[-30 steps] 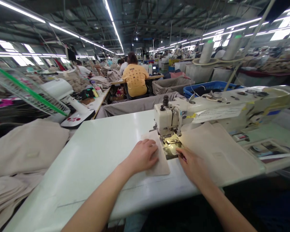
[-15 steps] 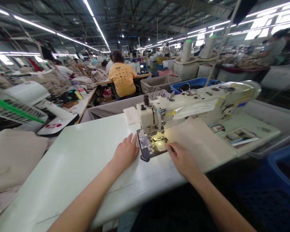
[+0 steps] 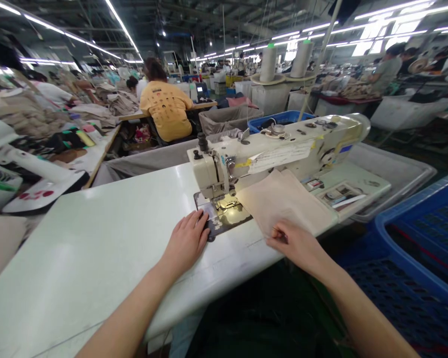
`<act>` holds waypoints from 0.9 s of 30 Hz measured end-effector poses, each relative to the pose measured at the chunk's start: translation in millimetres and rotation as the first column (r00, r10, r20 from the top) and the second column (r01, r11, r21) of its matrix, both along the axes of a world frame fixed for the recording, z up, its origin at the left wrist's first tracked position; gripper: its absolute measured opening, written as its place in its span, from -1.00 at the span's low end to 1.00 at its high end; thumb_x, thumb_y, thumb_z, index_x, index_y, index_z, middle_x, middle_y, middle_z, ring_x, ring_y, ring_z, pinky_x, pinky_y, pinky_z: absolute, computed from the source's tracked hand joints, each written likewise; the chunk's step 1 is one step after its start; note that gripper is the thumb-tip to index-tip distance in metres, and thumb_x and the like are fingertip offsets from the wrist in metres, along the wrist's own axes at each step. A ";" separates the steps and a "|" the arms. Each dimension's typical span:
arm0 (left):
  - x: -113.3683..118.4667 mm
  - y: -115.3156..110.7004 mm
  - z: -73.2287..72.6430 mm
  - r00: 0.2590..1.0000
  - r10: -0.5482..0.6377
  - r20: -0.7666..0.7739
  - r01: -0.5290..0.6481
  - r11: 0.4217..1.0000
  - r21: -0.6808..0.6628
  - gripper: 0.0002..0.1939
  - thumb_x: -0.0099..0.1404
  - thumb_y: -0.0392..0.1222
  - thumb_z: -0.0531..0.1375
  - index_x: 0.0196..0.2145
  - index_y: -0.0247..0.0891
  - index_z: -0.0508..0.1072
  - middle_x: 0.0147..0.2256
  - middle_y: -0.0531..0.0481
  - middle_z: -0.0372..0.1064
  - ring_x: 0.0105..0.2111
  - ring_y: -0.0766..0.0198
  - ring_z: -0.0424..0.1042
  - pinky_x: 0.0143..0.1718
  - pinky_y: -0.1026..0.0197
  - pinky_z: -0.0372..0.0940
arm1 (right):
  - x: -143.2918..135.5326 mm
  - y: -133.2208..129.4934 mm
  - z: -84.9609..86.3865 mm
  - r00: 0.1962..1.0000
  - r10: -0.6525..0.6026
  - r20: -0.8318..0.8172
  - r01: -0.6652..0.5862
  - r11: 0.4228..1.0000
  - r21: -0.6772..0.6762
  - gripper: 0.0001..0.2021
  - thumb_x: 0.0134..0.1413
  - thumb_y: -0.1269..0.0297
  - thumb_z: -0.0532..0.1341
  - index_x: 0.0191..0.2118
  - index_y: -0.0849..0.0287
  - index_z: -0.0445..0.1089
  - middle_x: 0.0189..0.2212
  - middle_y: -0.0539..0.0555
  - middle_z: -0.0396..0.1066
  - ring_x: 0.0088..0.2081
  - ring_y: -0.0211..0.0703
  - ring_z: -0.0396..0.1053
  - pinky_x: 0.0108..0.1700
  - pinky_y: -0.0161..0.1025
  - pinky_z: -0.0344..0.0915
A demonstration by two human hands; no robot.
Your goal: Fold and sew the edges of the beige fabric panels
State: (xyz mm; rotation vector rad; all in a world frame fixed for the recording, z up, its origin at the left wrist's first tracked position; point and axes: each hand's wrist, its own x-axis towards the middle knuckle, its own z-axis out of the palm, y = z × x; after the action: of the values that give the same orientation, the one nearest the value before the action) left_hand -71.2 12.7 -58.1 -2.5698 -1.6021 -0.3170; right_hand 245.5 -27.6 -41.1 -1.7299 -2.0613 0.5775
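A cream sewing machine [image 3: 265, 149] stands on the pale green table [image 3: 108, 233], its lamp lighting the metal plate [image 3: 229, 219] under the needle. My left hand [image 3: 186, 238] lies flat at the plate's left edge, fingers stretched out, holding nothing. To the right of the plate, beige fabric pieces [image 3: 287, 199] lie on the table beneath the machine's arm. My right hand [image 3: 293, 243] is at their front edge with its fingers curled together; what it pinches, if anything, is too small to make out.
A blue basket [image 3: 381, 223] stands at the right beside a grey tub [image 3: 399, 161]. Small tools lie in a tray [image 3: 341, 194] on the table's right end. A white fan [image 3: 41, 184] is at the left. A person in yellow [image 3: 166, 107] sits ahead.
The view has turned to the right. My right hand has moved from the plate's edge to the front of the fabric. The white piece left of the machine head no longer shows.
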 end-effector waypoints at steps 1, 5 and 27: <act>0.3 -0.2 0.4 1.000 0.000 0.002 0.000 1.000 -0.002 -0.53 0.47 -0.10 -0.04 0.21 -0.34 0.32 0.23 -0.30 0.26 0.22 -0.09 0.27 0.22 -0.17 0.22 | 0.6 0.9 -0.2 1.000 0.004 -0.021 -0.005 1.000 -0.008 -0.84 0.12 0.20 0.22 -0.43 0.09 0.28 -0.39 -0.05 0.38 -0.37 -0.18 0.36 -0.33 -0.27 0.18; 0.7 -1.0 -0.9 1.000 0.001 0.005 -0.001 1.000 0.005 -0.54 0.46 -0.11 -0.02 0.21 -0.35 0.33 0.23 -0.31 0.26 0.21 -0.08 0.28 0.21 -0.16 0.23 | 6.4 5.5 0.1 0.994 0.019 -0.104 -0.022 0.999 -0.028 -0.74 0.22 0.13 0.14 -0.48 0.10 0.28 -0.45 -0.04 0.34 -0.39 -0.18 0.34 -0.35 -0.26 0.17; 74.4 -26.4 39.4 0.755 -0.552 0.355 0.623 0.773 -0.122 -0.73 0.42 -0.29 0.08 -0.02 -0.22 0.50 -0.03 -0.16 0.52 0.02 0.12 0.48 0.09 0.08 0.36 | -36.5 -16.1 24.3 0.866 0.499 -0.023 -0.452 0.803 0.387 -0.85 0.32 0.31 0.15 -0.29 0.13 0.44 -0.36 0.04 0.45 -0.33 -0.17 0.40 -0.31 -0.28 0.24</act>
State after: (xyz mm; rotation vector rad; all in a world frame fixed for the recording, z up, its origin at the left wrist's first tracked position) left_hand 3.2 -13.7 -18.7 -3.3106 -0.8513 -0.6263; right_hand 209.0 -43.7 -16.8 -0.9346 -2.3380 0.3832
